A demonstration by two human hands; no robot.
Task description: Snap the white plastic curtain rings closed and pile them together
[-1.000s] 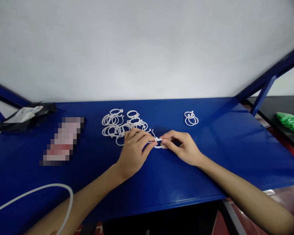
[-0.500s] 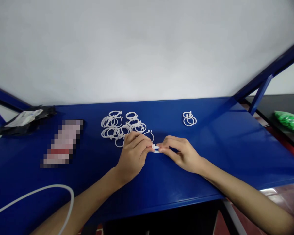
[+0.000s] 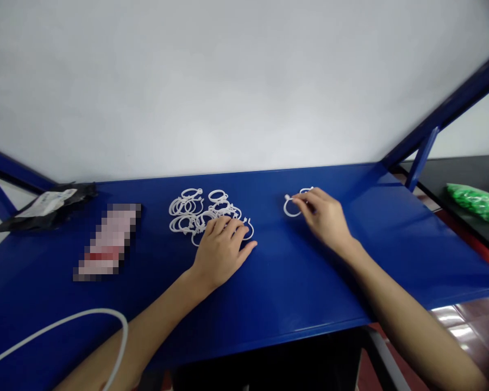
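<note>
My right hand (image 3: 324, 214) pinches a white plastic curtain ring (image 3: 292, 213) between thumb and fingertips, over the right part of the blue table. Behind those fingers, another white ring (image 3: 306, 190) shows only in part; the rest is hidden. My left hand (image 3: 222, 247) is open, palm down, with the thumb spread out, and its fingers reach over the near edge of a pile of white rings (image 3: 183, 222). Some rings are covered by that hand. At its right side lies a ring with a gap in its loop (image 3: 250, 231).
A blurred-out pinkish flat object (image 3: 112, 239) lies left on the blue table (image 3: 285, 293), near a black plastic bag with a white label (image 3: 44, 206). A white cable (image 3: 81, 312) arcs across the left forearm. A green bag (image 3: 476, 203) rests on a black surface at right.
My hands have parted. The right hand has carried a ring away to the right, up to the small group there. The left hand has let go and opened beside the pile.
</note>
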